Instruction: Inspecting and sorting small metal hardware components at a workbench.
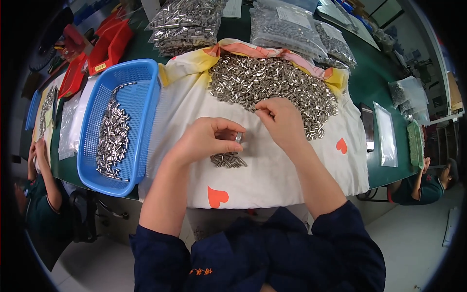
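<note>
Between the thumb and fingers of my left hand (209,138) are small shiny metal sleeves (238,137); how many, I cannot make out. Just under that hand lies a small heap of the same sleeves (227,160) on a white cloth (272,180) with orange hearts. My right hand (282,121) is at the near edge of a large pile of metal sleeves (277,80), its thumb and forefinger pinched together. Whatever sits in that pinch is too small and hidden to name.
On the left stands a blue plastic basket (152,104) with more sleeves in it. Red bins (109,46) are behind it. Bags of metal parts (187,24) line the back of the green table. To the right lie a phone (367,127) and a plastic bag (386,136). People work at both sides.
</note>
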A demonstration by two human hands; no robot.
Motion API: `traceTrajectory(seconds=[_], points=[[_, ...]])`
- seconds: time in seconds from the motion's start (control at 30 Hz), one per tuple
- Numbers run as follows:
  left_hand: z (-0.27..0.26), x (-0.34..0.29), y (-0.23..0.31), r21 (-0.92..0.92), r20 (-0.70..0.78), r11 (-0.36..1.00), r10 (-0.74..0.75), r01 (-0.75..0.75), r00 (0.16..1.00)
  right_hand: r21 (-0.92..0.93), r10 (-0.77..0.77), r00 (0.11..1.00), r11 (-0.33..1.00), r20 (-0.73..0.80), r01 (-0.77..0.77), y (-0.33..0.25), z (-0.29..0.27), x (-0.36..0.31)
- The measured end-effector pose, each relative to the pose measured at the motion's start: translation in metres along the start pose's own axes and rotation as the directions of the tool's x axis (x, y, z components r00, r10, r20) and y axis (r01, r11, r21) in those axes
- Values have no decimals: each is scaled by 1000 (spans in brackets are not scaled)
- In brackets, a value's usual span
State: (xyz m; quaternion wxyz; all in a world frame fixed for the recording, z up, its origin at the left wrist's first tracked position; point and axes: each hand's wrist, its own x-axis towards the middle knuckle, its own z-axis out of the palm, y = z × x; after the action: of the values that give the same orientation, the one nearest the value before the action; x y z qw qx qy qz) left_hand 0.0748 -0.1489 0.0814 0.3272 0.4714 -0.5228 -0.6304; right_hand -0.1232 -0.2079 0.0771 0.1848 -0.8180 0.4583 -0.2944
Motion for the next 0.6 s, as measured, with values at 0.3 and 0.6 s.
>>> traceTrajectory(seconds=[0.3, 0.6], points=[[3, 3, 2, -27, -11, 1000, 10, -10, 1000, -231, -125, 992, 965, 20, 126, -5, 21, -3], [0, 5, -4, -181, -129, 981, 51, -75, 990, 410, 100, 983, 899, 152, -155, -33, -5, -11]])
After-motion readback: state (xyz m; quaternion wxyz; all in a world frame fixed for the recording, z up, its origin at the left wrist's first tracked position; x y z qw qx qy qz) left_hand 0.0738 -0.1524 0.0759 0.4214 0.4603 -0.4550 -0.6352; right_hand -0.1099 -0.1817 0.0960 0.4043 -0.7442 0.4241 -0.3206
